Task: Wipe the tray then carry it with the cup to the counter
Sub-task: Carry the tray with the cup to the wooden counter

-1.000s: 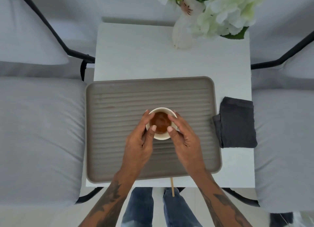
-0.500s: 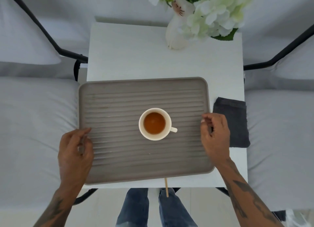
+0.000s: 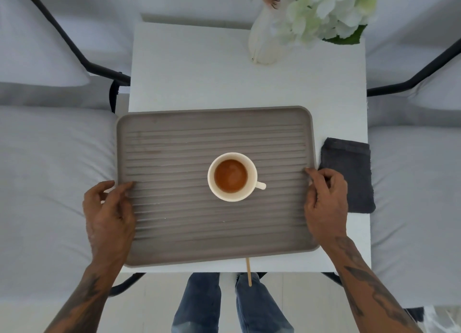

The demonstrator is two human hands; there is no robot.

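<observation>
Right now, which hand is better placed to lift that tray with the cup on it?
Neither alone: the left hand grips the tray's left edge and the right hand its right edge, level with each other, with the full cup between. Lifting with both likely keeps it steady.

A grey ribbed tray lies on a small white table, its left end past the table's edge. A cream cup of brown drink stands near the tray's middle, handle to the right. The left hand grips the tray's left edge and the right hand grips its right edge, thumbs on top. A dark folded cloth lies just beside the right hand. A white vase of flowers stands at the far side.
</observation>
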